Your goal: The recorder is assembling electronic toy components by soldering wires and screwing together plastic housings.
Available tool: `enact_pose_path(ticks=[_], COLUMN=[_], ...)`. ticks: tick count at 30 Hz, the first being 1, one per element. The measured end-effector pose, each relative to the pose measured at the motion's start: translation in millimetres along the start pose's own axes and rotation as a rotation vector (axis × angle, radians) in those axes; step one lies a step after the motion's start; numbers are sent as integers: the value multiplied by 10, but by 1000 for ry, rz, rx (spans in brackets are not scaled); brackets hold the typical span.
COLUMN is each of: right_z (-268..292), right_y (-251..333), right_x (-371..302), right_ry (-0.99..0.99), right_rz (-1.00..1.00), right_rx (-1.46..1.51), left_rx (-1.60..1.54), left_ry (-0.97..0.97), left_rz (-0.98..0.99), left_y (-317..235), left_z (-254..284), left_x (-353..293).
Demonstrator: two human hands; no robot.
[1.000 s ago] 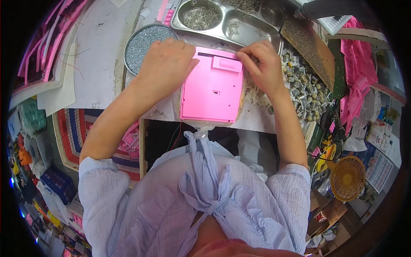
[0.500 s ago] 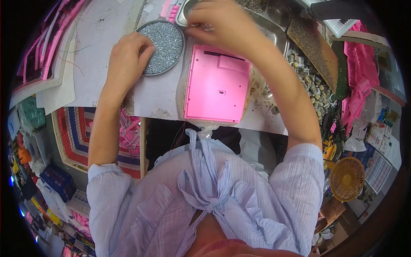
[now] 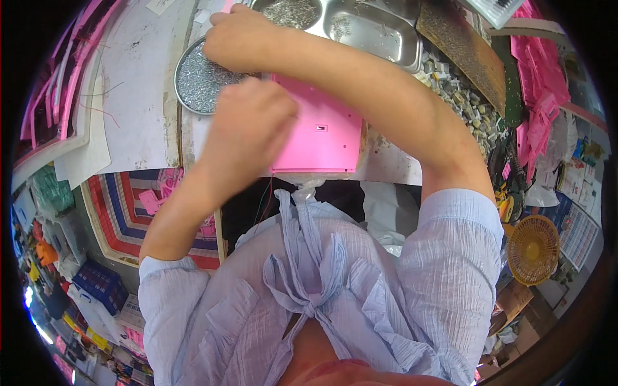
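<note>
A round grey dish [image 3: 177,85] holds a layer of small silvery metal pieces that look like screws. My right hand [image 3: 237,40] reaches across to its far side, fingers curled down at the dish's rim; what they grip, if anything, is hidden. Just in front lies a pink plastic panel [image 3: 322,145] with a small slot and several holes. Over the panel's left edge hovers my left hand [image 3: 251,119], slightly blurred, its fingers bent inward. Anything inside them is out of sight. My right forearm covers the panel's far end.
Behind my right arm sits a metal compartment tray [image 3: 373,35] with small parts in it. To its right are a studded brown board [image 3: 460,55] and a heap of small pale parts [image 3: 467,106]. A striped box [image 3: 129,209] stands below the table's left side.
My right hand has moved left from the metal tray to the round dish. My left hand has left the dish and come right over the pink panel. The dish appears further left.
</note>
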State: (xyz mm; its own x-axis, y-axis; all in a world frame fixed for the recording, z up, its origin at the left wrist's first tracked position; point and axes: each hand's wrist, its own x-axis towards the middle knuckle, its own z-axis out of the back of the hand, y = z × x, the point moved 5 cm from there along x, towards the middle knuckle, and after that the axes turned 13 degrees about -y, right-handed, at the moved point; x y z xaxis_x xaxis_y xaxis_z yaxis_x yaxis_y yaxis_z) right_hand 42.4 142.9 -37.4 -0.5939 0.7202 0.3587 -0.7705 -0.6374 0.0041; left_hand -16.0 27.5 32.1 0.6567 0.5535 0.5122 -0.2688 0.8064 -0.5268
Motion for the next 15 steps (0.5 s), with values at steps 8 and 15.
enact_pose_path(ticks=[8, 15], right_z=[303, 984], right_y=[-150, -396], right_x=[-89, -642], right_ry=[-159, -447], right_rz=[-111, -411], right_rx=[43, 397], left_rx=[-30, 22], left_ry=[124, 185], left_rz=[-267, -367], left_y=[-406, -430], left_z=[-639, -618], left_x=[-49, -73])
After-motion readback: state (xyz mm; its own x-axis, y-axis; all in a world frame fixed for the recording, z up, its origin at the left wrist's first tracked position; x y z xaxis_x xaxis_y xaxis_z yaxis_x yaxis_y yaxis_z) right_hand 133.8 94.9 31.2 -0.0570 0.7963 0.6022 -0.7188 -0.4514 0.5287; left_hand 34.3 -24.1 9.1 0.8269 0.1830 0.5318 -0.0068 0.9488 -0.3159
